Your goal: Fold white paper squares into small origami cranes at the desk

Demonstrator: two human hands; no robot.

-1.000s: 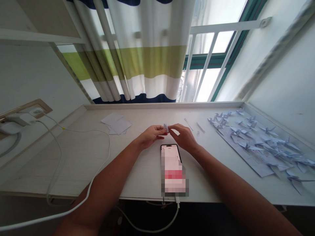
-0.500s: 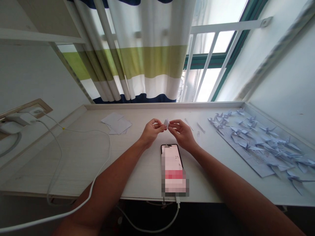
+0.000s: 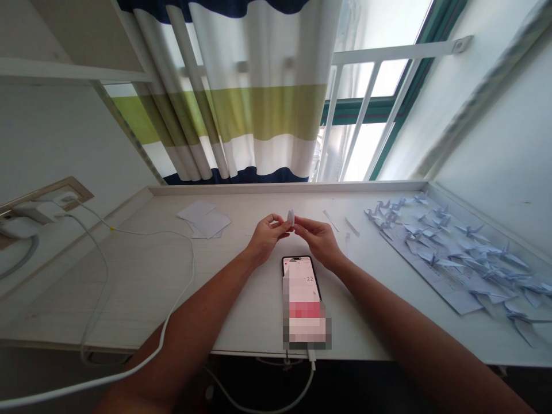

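Between my two hands, above the desk, is a small folded piece of white paper (image 3: pixel 291 217) with a pointed top. The fingers of my left hand (image 3: pixel 269 234) pinch it from the left. My right hand (image 3: pixel 318 237) grips its right side between thumb and fingers. Fingertips cover the paper's lower part. Just below my hands a phone (image 3: pixel 302 293) lies on the desk, its screen lit and partly blurred out. On the right, several white folded paper cranes (image 3: pixel 435 259) stand in a cluster, some of them on a printed sheet (image 3: pixel 457 296).
Loose square paper sheets (image 3: pixel 209 221) lie left of my hands, and thin paper strips (image 3: pixel 352 226) to the right. A white cable (image 3: pixel 192 259) runs from the wall plugs (image 3: pixel 32 213) across the desk and over my left forearm. A raised ledge (image 3: pixel 259 188) borders the desk's back.
My right fingers have closed in more on the folded paper, and my left grip has shifted slightly. The number on the phone has gone from 21 to 22. The view has tilted a little.
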